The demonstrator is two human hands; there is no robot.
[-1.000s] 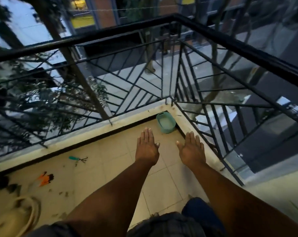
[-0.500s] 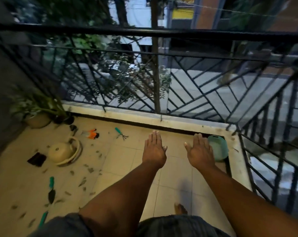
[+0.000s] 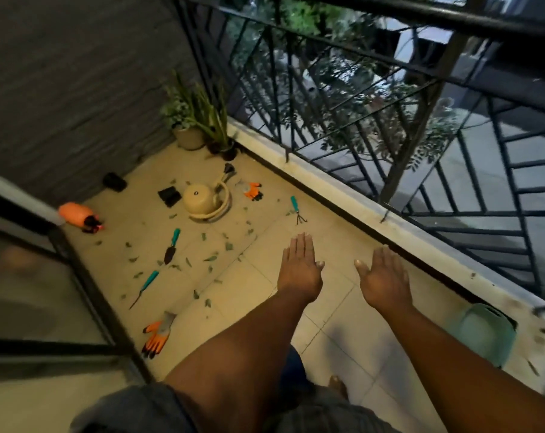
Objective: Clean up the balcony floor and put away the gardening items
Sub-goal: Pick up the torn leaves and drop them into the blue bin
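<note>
Now watering can point(image 3: 202, 200) visible, trowel point(image 3: 172, 246) nearer

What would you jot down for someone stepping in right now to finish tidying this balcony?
Hands: left hand and right hand are both open, held out over the tiles and holding nothing.

Where things lie: trowel and a thin teal-handled tool mid-floor; hand rake near the railing curb; one orange glove by the door frame, another beside the cream watering can; orange spray bottle by the wall; green basin in the right corner. Leaf scraps are strewn across the floor.

Done: nothing gathered yet.
Left: collect the tools and gloves, clear the leaves.
</note>
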